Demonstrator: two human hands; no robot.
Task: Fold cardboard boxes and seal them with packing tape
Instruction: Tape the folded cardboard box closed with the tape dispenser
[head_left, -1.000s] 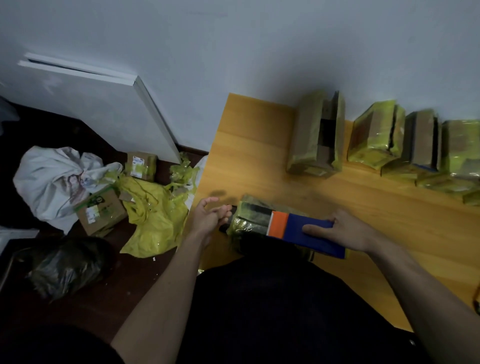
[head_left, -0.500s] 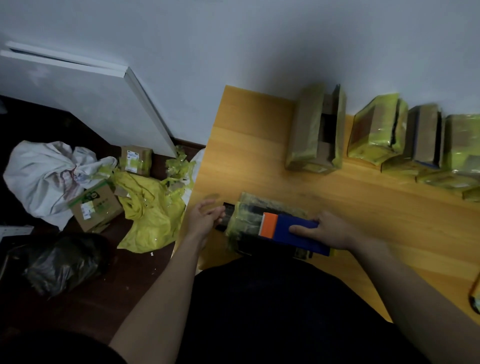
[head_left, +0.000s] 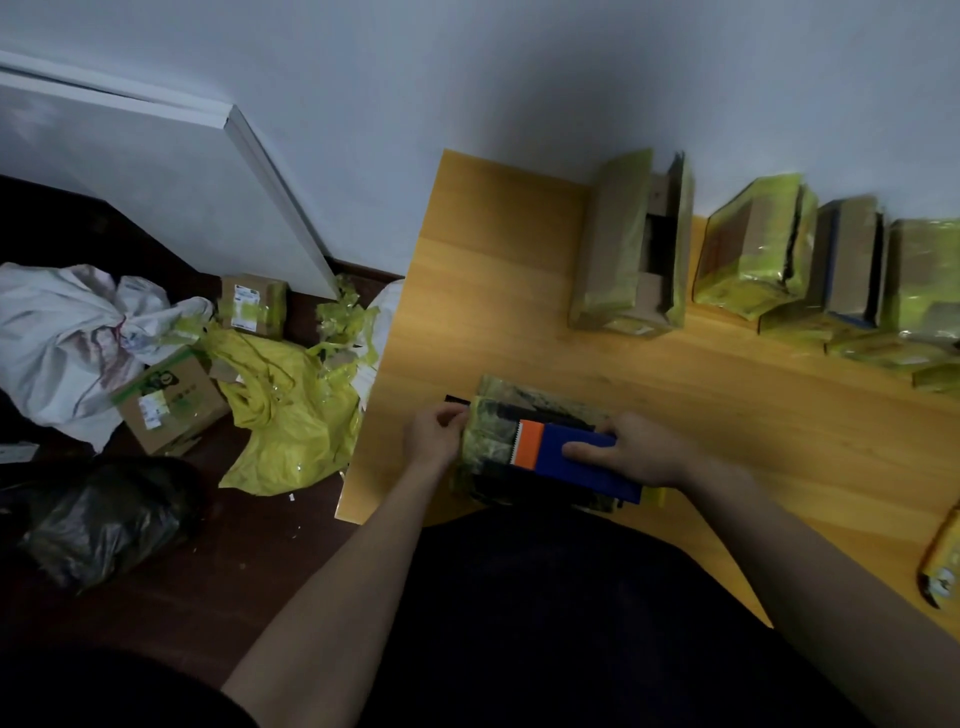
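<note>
- At near edge of wooden table (head_left: 498, 291), just ahead of torso: box (head_left: 485, 441), wrapped in yellow-green tape, dark patches showing through.
- On top of box: tape dispenser (head_left: 576, 460), blue body w/ orange end + serrated edge, lying flat, pointing left.
- R hand (head_left: 636, 452) over dispenser, fingers curled round blue body, holding it down on box.
- L hand (head_left: 434, 434) at box's left end, fingertips pinching at tape/flap there; thin black strip sticking out past fingers, can't tell what.
- Back of table along white wall (head_left: 519, 78): row of taped boxes (head_left: 753, 260), leftmost one (head_left: 623, 244) w/ open side facing camera, rest leaning vs each other, running off right edge.
- Far right table edge: yellowish item (head_left: 943, 566), partly cut off, can't ID.
- Left of table, on dark floor (head_left: 208, 571): crumpled yellow plastic bag (head_left: 291, 415), two small cardboard parcels (head_left: 166, 400) w/ labels, white sack (head_left: 57, 338), black bag (head_left: 98, 519).
- White panel (head_left: 145, 171) leaning vs wall behind floor clutter.
- Dim light, fine detail soft.
</note>
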